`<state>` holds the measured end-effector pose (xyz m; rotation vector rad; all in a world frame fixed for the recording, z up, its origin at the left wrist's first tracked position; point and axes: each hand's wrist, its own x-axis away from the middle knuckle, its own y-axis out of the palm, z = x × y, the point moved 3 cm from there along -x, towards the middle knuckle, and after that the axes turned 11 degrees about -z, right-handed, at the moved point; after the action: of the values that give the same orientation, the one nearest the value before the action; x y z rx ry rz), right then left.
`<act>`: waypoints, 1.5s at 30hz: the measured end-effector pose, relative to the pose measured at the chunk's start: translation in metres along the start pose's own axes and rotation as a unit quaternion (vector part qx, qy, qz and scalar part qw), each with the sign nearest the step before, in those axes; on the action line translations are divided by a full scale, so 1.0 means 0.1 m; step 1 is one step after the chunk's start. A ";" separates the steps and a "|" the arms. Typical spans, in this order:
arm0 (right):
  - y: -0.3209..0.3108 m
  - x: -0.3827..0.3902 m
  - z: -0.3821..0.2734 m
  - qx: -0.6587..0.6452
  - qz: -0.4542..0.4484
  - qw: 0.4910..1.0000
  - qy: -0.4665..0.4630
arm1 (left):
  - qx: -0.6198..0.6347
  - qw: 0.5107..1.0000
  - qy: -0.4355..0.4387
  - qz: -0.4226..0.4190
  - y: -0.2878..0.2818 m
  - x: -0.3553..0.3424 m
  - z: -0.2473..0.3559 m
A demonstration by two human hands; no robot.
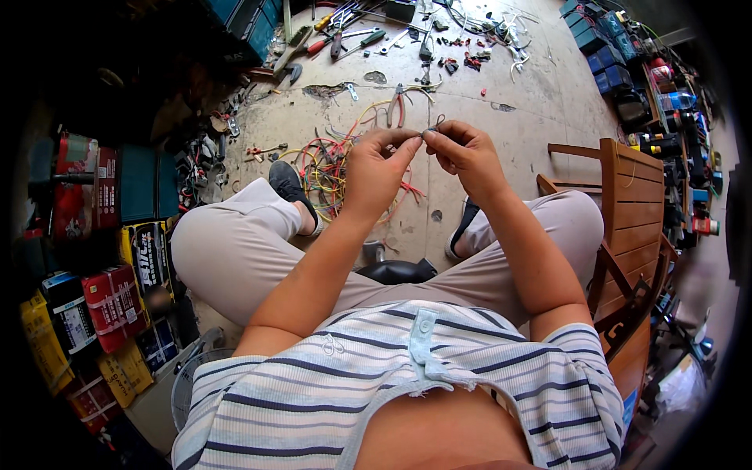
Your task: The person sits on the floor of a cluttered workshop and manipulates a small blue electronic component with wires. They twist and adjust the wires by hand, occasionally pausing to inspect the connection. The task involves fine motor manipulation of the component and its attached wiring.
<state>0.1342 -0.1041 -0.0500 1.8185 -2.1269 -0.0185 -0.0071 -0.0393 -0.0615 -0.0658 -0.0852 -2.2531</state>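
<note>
Both hands meet in front of me, above the floor, fingertips almost touching. My left hand is closed in a pinch of thumb and forefinger. My right hand pinches too, and a small loop of thin dark wire shows above its fingers. The wire seems to run between both pinches, though its ends are hidden by the fingertips. Just beyond the hands lies a pair of pliers with reddish handles. Beside the left hand, a tangle of red, yellow and green wires is spread on the floor.
Screwdrivers and other hand tools lie at the far left, with white wire scraps at the far right. A wooden chair stands at my right. Boxes are stacked on the left; batteries line the right.
</note>
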 end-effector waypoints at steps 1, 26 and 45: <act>0.00 0.00 0.00 0.002 -0.003 1.000 0.001 | -0.023 1.000 0.008 0.005 0.00 0.00 0.02; -0.11 -0.01 -0.15 0.083 -0.097 0.992 0.016 | 0.437 0.836 -0.262 -0.204 -0.02 0.02 -0.07; -0.12 -0.02 -0.03 0.110 -0.112 0.987 0.042 | 0.104 0.977 -0.146 -0.116 -0.05 0.04 0.12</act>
<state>0.1466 -0.1038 -0.0499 2.1366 -1.9206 0.2436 -0.0133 -0.0377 -0.0498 -0.2882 -0.5089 -2.4377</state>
